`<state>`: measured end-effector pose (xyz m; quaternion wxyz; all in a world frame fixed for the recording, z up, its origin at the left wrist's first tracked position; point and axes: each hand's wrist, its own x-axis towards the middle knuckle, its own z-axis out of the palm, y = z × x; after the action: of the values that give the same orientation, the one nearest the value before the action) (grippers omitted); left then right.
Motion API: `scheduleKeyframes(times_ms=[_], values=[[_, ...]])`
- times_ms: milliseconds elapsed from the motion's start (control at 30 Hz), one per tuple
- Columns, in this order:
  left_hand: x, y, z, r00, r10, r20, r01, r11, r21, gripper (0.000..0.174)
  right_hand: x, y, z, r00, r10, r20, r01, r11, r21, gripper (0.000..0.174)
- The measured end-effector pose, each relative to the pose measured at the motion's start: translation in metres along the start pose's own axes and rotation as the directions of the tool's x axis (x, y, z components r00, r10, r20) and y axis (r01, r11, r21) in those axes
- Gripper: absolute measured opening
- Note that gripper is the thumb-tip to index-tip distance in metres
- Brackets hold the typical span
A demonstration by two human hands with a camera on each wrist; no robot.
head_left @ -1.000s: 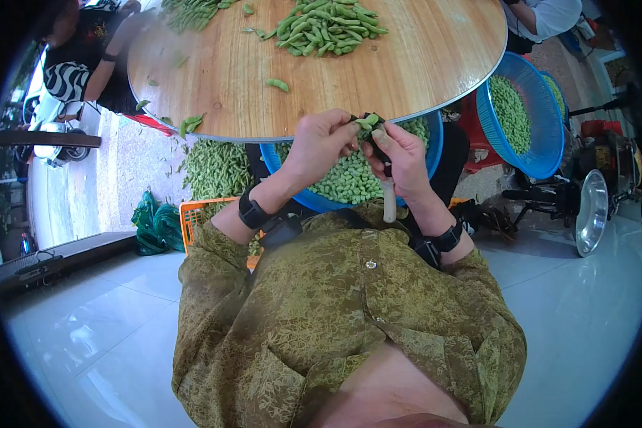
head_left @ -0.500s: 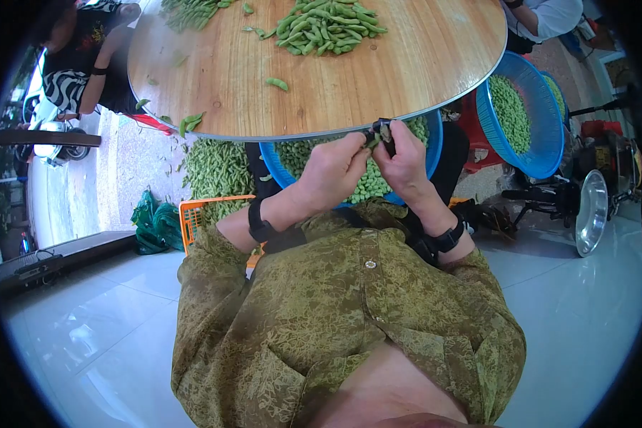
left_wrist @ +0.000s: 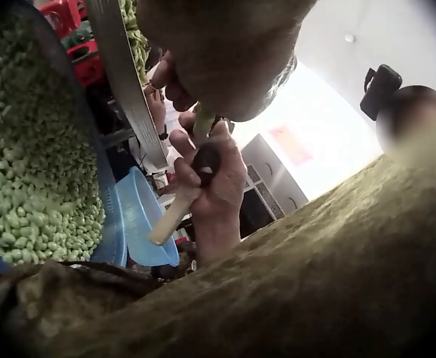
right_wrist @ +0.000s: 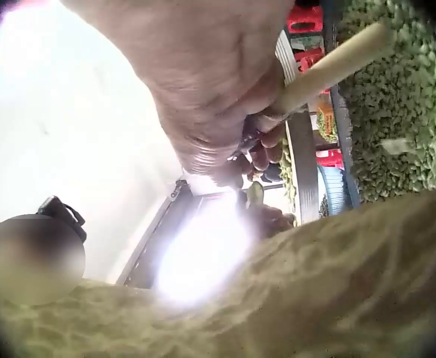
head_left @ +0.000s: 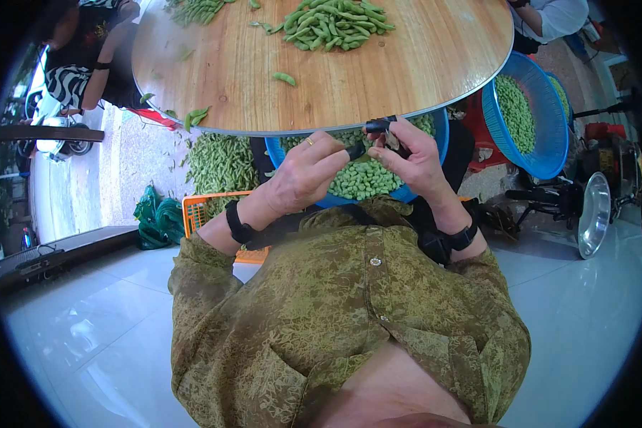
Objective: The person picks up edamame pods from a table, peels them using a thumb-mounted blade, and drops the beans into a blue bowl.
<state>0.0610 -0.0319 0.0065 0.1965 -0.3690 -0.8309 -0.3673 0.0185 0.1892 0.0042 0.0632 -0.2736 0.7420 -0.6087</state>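
Between the fingertips of the two hands there is one green pod (right_wrist: 255, 195), and the fingers of the left hand (head_left: 303, 175) seem to pinch it, though the exact contact is hidden. The fingers of the right hand (head_left: 417, 158) are curled around a small tool (right_wrist: 337, 67) with a pale handle (its working end I cannot make out well). Each hand wears a black cover on a fingertip, and the left hand has also a ring (head_left: 309, 141). Taking the hands as the centre of a clock in the head view, the blue tub (head_left: 444, 139) stands directly below them, with shelled beans (head_left: 364, 180) in it. At twelve o'clock, just beyond the fingers, comes the edge of the wooden table (head_left: 221, 85). On this table a pile of pods (head_left: 337, 27) lies between eleven and twelve o'clock, and a single pod (head_left: 284, 78) lies near ten. On the floor, at nine, is a heap of pods (head_left: 217, 164), and at eight an orange crate (head_left: 205, 207). Near three o'clock stands a second blue tub (head_left: 555, 146), also with beans, and between three and four a metal bowl (head_left: 593, 214).
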Motion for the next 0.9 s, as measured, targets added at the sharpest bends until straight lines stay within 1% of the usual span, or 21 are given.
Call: scheduleKeyframes(times_ms=[33,100,133,200,233,300,333,367,400,467,500,533,567,600,633,700,733,800,833,900], values=[[0.0,0.001,0.0,1.0,0.004,0.02,-0.004,1.0,-0.013,0.03,0.001,0.0,0.001,1.0,0.001,0.001,-0.001,1.0,0.0,0.02],[-0.001,0.001,0.0,0.999,0.008,0.039,-0.007,1.0,-0.025,0.029,0.002,0.001,0.003,0.994,0.068,0.088,-0.078,0.99,0.115,0.015],[-0.001,0.0,-0.001,0.998,0.016,0.053,-0.015,1.0,-0.024,0.029,0.003,0.002,0.004,0.994,0.067,0.091,-0.078,0.99,0.115,0.015],[-0.001,-0.001,-0.002,0.998,0.019,0.064,-0.017,1.0,-0.023,0.029,0.003,0.004,0.008,0.992,0.071,0.102,-0.092,0.972,0.218,0.013],[-0.001,-0.002,-0.002,0.998,0.011,0.068,-0.008,0.999,-0.041,0.027,0.004,0.003,0.008,0.992,0.072,0.106,-0.094,0.971,0.218,0.013],[-0.001,0.0,-0.003,0.998,0.003,0.069,0.001,0.998,-0.057,0.026,0.006,-0.001,0.007,0.996,0.049,0.068,-0.056,0.992,0.11,0.012],[-0.001,0.002,-0.004,0.993,-0.081,0.083,0.09,0.99,-0.11,0.024,0.007,0.0,0.01,0.996,0.046,0.072,-0.054,0.992,0.11,0.012],[-0.002,0.004,-0.005,0.981,-0.164,0.101,0.178,0.971,-0.159,0.022,0.009,0.002,0.014,0.999,-0.051,0.017,0.049,0.997,0.058,0.011],[-0.003,0.004,-0.006,0.981,-0.168,0.099,0.182,0.971,-0.154,0.022,0.011,0.003,0.017,0.988,-0.149,-0.032,0.15,0.989,0.004,0.01],[-0.007,0.007,-0.009,0.949,-0.288,0.13,0.312,0.92,-0.237,0.016,0.009,0.001,0.02,0.989,-0.144,-0.02,0.144,0.99,0.0,0.011],[-0.007,0.008,-0.012,0.947,-0.295,0.125,0.316,0.92,-0.231,0.016,0.01,0.001,0.021,0.99,-0.138,-0.011,0.138,0.99,-0.01,0.013],[-0.007,0.01,-0.015,0.878,-0.43,0.209,0.477,0.82,-0.315,0.013,0.01,0.003,0.023,0.99,-0.141,-0.006,0.141,0.99,-0.005,0.013],[-0.008,0.011,-0.018,0.784,-0.541,0.305,0.621,0.685,-0.381,0.011,0.01,0.006,0.025,0.994,-0.106,-0.011,0.106,0.994,-0.006,0.013],[-0.01,0.012,-0.013,0.703,-0.627,0.335,0.692,0.494,-0.526,0.008,0.01,0.007,0.027,0.997,-0.072,-0.018,0.072,0.997,-0.01,0.012],[-0.011,0.012,-0.009,0.705,-0.627,0.332,0.69,0.496,-0.527,0.008,0.011,0.006,0.027,0.997,-0.075,-0.017,0.074,0.997,-0.011,0.012],[-0.012,0.01,-0.001,0.613,-0.676,0.409,0.683,0.193,-0.704,0.008,0.01,0.002,0.025,0.993,-0.119,-0.029,0.118,0.993,-0.021,0.011],[-0.015,0.008,0.003,0.614,-0.674,0.411,0.682,0.19,-0.706,0.008,0.009,0.002,0.025,0.993,-0.116,-0.029,0.115,0.993,-0.025,0.011],[-0.019,0.003,0.01,0.602,-0.656,0.456,0.651,0.072,-0.756,0.011,0.007,0.001,0.024,0.998,-0.055,-0.005,0.055,0.997,-0.051,0.012],[-0.019,0.004,0.011,0.6,-0.66,0.452,0.649,0.071,-0.758,0.011,0.009,-0.001,0.024,0.998,-0.056,0.001,0.056,0.997,-0.05,0.012],[-0.021,0.007,0.011,0.514,-0.691,0.508,0.647,-0.076,-0.759,0.015,0.014,-0.006,0.028,0.951,-0.306,0.047,0.308,0.951,-0.024,0.015]])
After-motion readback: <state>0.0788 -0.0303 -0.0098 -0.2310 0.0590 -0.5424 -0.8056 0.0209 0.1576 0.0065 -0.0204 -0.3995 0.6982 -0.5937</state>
